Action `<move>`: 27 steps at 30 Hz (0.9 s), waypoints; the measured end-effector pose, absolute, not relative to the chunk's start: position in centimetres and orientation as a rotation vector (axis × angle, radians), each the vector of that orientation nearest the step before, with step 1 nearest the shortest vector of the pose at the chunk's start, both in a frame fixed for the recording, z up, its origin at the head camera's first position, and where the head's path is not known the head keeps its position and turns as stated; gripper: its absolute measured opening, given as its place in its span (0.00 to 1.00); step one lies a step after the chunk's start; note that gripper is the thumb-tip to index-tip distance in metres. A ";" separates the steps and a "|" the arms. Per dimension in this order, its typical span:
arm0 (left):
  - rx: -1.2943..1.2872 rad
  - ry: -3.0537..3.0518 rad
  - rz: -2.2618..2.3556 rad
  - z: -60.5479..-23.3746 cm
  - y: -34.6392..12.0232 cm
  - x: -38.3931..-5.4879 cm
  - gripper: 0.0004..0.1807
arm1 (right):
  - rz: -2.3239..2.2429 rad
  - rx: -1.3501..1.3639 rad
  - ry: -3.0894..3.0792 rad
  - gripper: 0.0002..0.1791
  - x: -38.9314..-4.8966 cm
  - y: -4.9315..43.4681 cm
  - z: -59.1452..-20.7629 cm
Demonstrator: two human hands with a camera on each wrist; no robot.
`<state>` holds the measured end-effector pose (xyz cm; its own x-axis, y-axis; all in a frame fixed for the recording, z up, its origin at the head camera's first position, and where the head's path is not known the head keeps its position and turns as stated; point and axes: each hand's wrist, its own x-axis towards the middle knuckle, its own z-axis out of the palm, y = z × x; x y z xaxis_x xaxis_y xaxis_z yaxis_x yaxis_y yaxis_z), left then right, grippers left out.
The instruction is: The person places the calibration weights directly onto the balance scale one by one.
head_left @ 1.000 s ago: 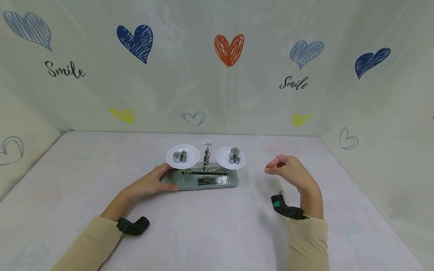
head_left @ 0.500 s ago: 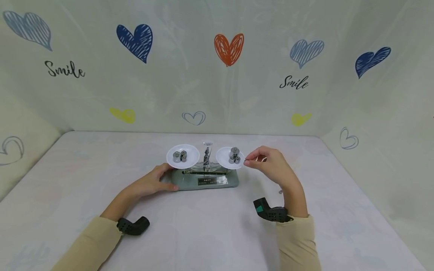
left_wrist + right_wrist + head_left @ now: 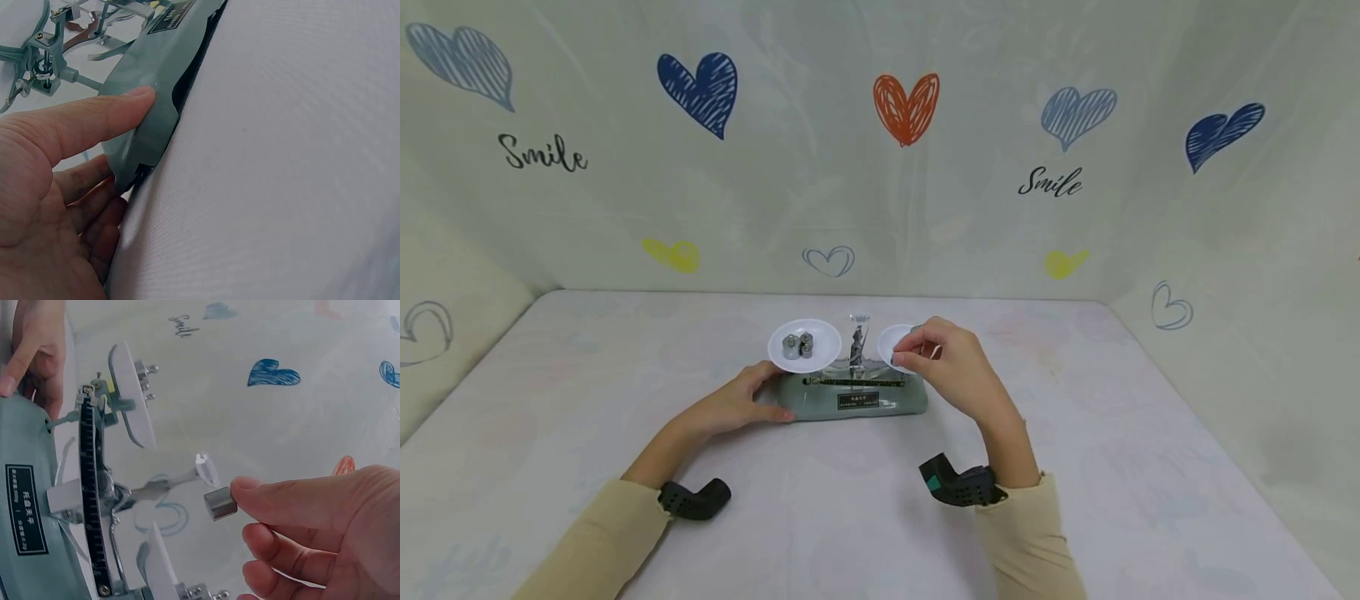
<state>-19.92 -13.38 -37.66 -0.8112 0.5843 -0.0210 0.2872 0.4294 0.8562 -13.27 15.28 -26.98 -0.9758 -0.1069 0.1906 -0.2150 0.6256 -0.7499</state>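
Note:
A green balance scale [image 3: 880, 405] stands on the table with two white pans. My left hand [image 3: 737, 404] grips the left end of its base; in the left wrist view the thumb lies on top and the fingers are at the end edge. Between thumb and index finger my right hand [image 3: 957, 367] pinches a small silver cylindrical weight [image 3: 220, 504], held above the right pan [image 3: 887, 337]. Silver weights [image 3: 797, 346] sit on the left pan [image 3: 826, 335]. More weights [image 3: 201, 592] on the right pan are mostly hidden behind the right hand in the head view.
A pale patterned cloth covers the table [image 3: 820, 517]. Behind it hangs a curtain [image 3: 820, 183] printed with hearts and "Smile". The scale's central post [image 3: 857, 346] rises between the pans. Black camera mounts are worn on both wrists.
My right hand has moved left with the pinched weight, from right of the scale to over the right pan. The left hand has stayed at the base.

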 end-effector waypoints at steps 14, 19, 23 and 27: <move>0.728 2.372 1.321 -37.7 -13.4 -19.9 0.43 | 1.245 0.390 -2.558 0.02 -13.2 10.4 -28.4; 0.769 2.369 1.342 -37.7 -13.4 -20.0 0.42 | 1.269 0.423 -2.451 0.03 -13.3 8.9 -29.3; 0.781 2.378 1.343 -37.7 -13.4 -20.0 0.42 | 1.300 0.428 -2.392 0.04 -13.5 8.0 -29.9; 0.755 2.383 1.330 -37.7 -13.4 -20.0 0.43 | 1.329 0.414 -2.363 0.04 -13.7 7.4 -30.5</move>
<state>-19.97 -13.35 -37.65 -0.8135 0.5814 -0.0118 0.2952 0.4304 0.8530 -13.68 7.44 -30.49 -0.8778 -0.0615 0.4751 -0.4379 0.5051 -0.7437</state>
